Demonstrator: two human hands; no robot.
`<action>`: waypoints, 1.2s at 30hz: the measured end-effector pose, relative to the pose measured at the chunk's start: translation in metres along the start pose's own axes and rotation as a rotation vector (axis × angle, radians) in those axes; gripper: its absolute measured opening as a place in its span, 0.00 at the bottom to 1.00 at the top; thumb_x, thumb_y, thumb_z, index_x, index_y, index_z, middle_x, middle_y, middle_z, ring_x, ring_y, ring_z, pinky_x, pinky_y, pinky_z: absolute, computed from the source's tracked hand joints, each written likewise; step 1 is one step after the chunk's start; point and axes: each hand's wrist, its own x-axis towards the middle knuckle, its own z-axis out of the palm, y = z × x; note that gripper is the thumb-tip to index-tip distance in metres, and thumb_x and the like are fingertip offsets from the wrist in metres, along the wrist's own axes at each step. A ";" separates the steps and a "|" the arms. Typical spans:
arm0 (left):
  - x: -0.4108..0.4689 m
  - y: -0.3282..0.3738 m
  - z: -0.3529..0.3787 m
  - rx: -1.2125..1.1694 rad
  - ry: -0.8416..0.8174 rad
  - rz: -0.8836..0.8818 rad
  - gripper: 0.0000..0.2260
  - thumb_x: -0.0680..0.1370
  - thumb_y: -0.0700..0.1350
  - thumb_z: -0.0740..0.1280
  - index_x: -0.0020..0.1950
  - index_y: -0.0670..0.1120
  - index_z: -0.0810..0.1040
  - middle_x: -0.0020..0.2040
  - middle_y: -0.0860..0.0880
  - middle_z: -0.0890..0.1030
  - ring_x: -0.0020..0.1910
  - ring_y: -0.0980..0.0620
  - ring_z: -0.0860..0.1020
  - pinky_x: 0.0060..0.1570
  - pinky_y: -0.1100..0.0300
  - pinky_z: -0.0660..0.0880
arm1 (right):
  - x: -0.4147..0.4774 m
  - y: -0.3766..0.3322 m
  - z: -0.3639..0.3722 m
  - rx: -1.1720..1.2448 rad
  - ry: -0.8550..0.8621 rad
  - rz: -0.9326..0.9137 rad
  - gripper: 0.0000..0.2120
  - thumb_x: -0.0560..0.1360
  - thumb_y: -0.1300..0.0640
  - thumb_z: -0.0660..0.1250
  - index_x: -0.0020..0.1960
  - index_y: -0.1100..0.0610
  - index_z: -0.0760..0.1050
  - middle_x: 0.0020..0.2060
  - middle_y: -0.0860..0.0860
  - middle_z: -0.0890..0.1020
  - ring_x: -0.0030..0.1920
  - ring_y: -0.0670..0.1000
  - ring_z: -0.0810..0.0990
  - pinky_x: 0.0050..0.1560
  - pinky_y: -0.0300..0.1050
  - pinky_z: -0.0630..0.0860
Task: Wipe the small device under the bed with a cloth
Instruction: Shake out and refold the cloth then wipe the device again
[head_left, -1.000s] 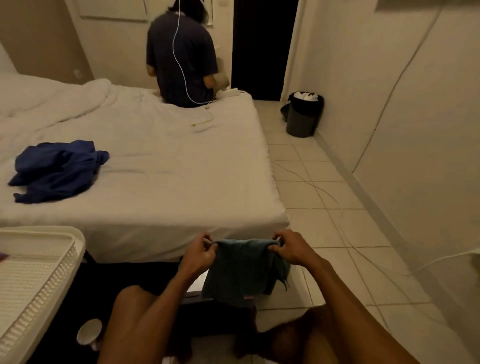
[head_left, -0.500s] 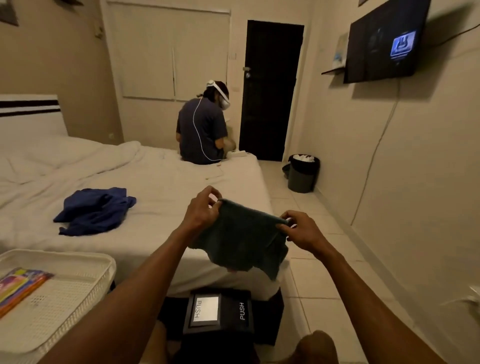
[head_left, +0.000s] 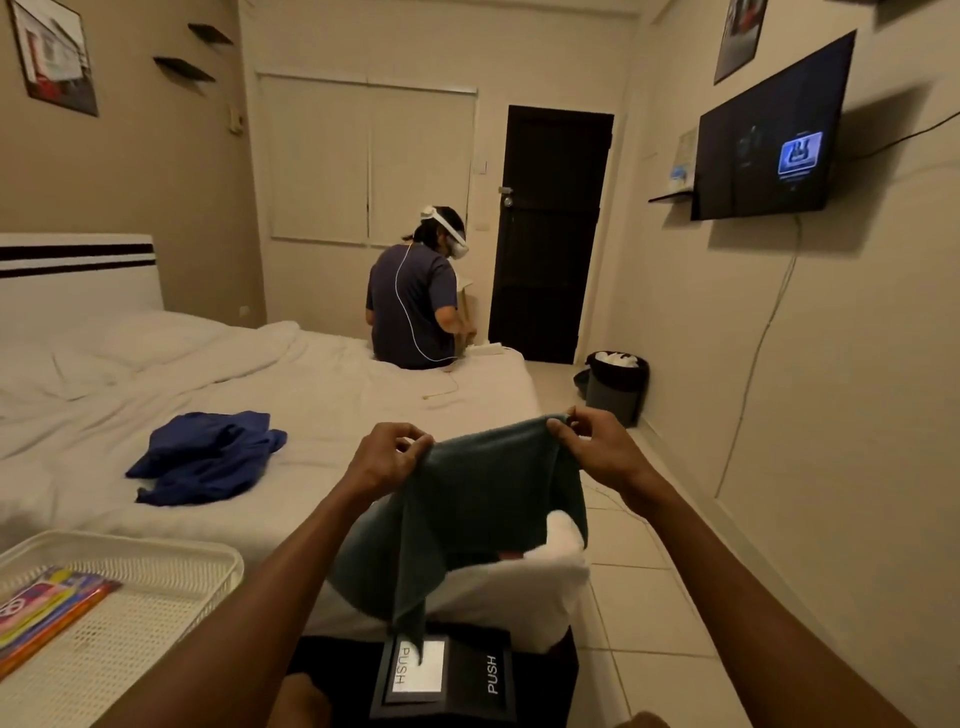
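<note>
A: Head camera, centre of the frame: the left hand (head_left: 387, 460) and the right hand (head_left: 597, 449) each pinch a top corner of the dark cloth (head_left: 483, 504), so both grips are narrow and closed on fabric.
B: And the small device (head_left: 457, 680)?
A: Bottom centre, a black box marked PUSH, under the corner of the bed (head_left: 311, 405). The cloth's lowest tip hangs in front of it; whether it touches, I cannot tell.
B: So the step is readying the cloth?
A: I judge so. Better to fold it into a firm pad in one hand, lower it flat, and wipe lightly, since hard pressure may trip those PUSH panels.
</note>
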 end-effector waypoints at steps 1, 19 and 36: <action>0.001 -0.004 0.001 0.013 0.013 -0.009 0.12 0.80 0.50 0.65 0.57 0.44 0.82 0.55 0.44 0.82 0.55 0.47 0.78 0.51 0.54 0.74 | 0.003 -0.003 0.002 0.002 0.005 -0.013 0.09 0.79 0.51 0.65 0.52 0.56 0.78 0.49 0.53 0.81 0.53 0.52 0.80 0.48 0.43 0.80; 0.023 0.023 0.015 -0.328 -0.016 0.009 0.18 0.74 0.61 0.69 0.55 0.49 0.79 0.48 0.47 0.83 0.46 0.48 0.83 0.38 0.59 0.81 | 0.072 -0.076 0.010 0.205 -0.116 0.050 0.09 0.78 0.50 0.67 0.50 0.55 0.82 0.45 0.51 0.81 0.46 0.48 0.78 0.39 0.35 0.75; 0.017 0.036 0.083 -0.120 0.055 0.196 0.22 0.72 0.47 0.73 0.66 0.48 0.77 0.56 0.49 0.83 0.52 0.51 0.83 0.53 0.53 0.82 | 0.094 -0.055 0.006 0.019 -0.255 0.117 0.12 0.80 0.53 0.64 0.60 0.53 0.81 0.63 0.50 0.78 0.62 0.53 0.74 0.59 0.47 0.75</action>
